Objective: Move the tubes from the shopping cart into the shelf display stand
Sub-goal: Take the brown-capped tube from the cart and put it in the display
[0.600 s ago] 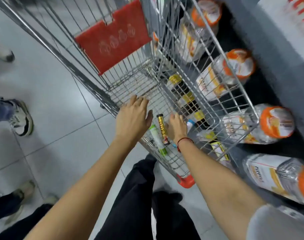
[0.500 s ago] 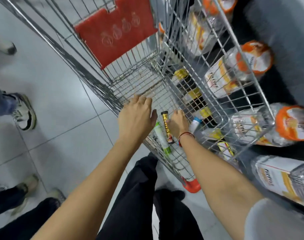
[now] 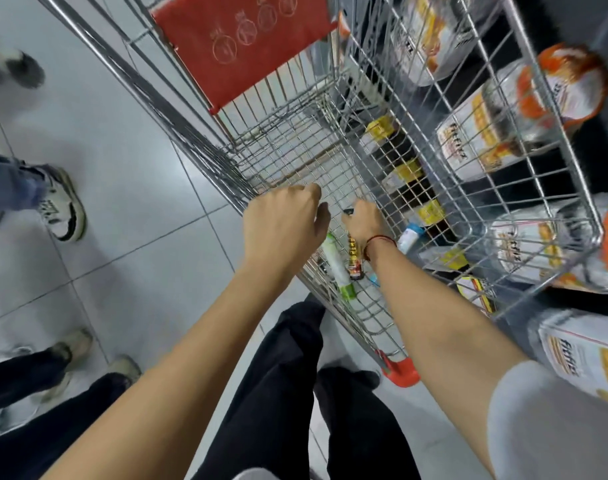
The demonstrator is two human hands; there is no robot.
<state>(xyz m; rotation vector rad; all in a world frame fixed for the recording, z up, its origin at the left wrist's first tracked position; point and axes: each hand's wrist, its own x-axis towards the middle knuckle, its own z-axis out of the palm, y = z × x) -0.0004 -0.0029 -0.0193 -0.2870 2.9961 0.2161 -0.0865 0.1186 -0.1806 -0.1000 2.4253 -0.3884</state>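
From the head camera, both hands are down in the shopping cart (image 3: 486, 188). The right hand (image 3: 363, 220) has its fingers curled round the top of the gold-and-black tube (image 3: 355, 258); that looks a firm hold. The left hand (image 3: 281, 226) hovers half curled, holding nothing I can see. Just below its thumb lies the white tube with the green end (image 3: 337, 266), its long axis running toward the person, alongside the gold one. The left hand is nearer it. The tube labels are unreadable; the bottles (image 3: 468, 143) beyond the wire seem to read "Fitfizz".
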